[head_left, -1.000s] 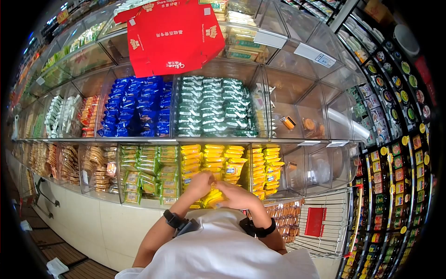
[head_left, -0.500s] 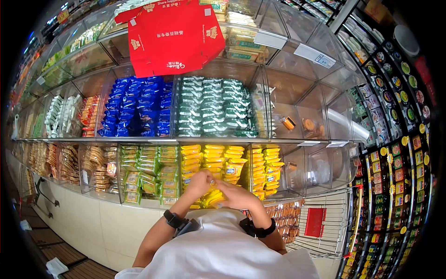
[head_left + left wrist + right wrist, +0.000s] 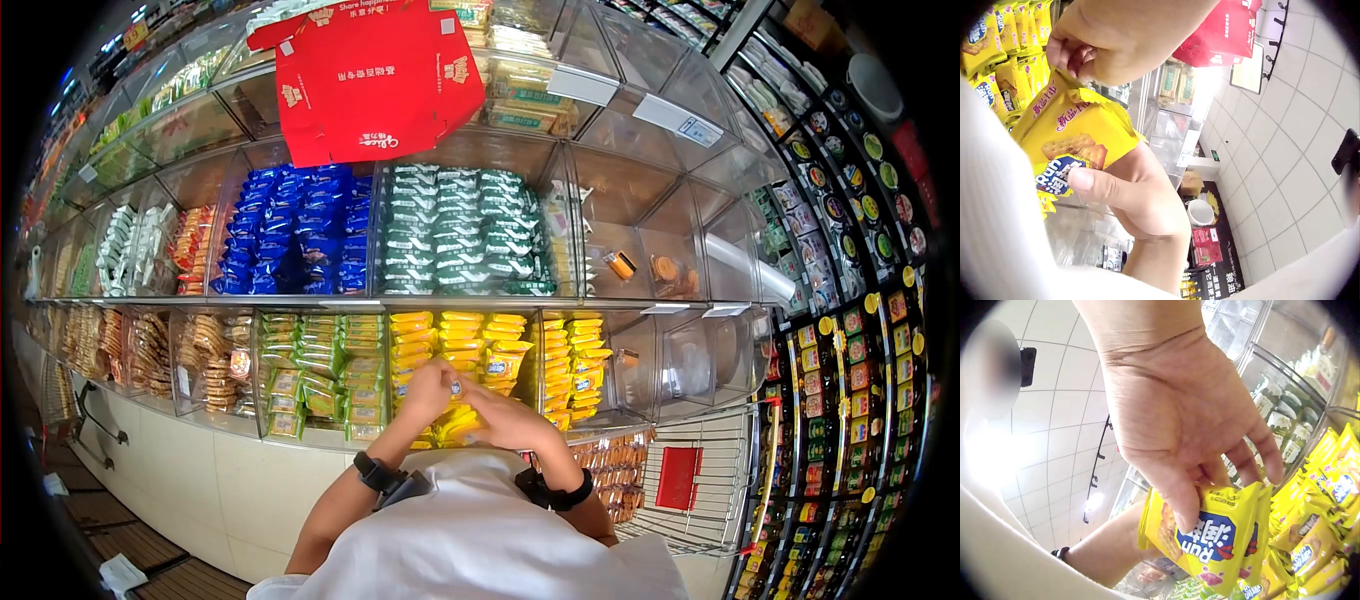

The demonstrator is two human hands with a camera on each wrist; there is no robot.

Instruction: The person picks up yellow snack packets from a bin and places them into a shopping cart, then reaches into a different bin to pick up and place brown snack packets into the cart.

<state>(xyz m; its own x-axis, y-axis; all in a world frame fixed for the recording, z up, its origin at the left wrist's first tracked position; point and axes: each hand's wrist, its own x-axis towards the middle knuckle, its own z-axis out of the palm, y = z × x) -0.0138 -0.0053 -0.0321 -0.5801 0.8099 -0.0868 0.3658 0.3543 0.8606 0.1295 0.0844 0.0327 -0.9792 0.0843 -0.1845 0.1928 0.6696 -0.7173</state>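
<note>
In the head view both hands meet over the front yellow packets. My left hand [image 3: 428, 393] is at the left of this meeting point and my right hand [image 3: 510, 422] at its right. The left wrist view shows the left hand [image 3: 1116, 37] with curled fingers pinching the upper corner of a yellow cracker packet [image 3: 1082, 128]; the right hand [image 3: 1141, 194] holds its lower part, thumb across the front. In the right wrist view the right hand [image 3: 1179, 412] grips a yellow packet [image 3: 1210, 531], a second packet edge showing behind it. The left fingers are hidden there.
Clear bins hold green packets [image 3: 322, 370], blue packets [image 3: 300, 230] and dark green-and-white packets [image 3: 460, 230]. A red flattened carton [image 3: 375, 85] lies across the upper bins. A wire cart [image 3: 715, 450] stands at the lower right, near dark shelves of goods.
My left hand has shifted slightly left and toward my body, and a blue-and-white patch of packet shows beside it. The right hand has barely moved; the bins look the same.
</note>
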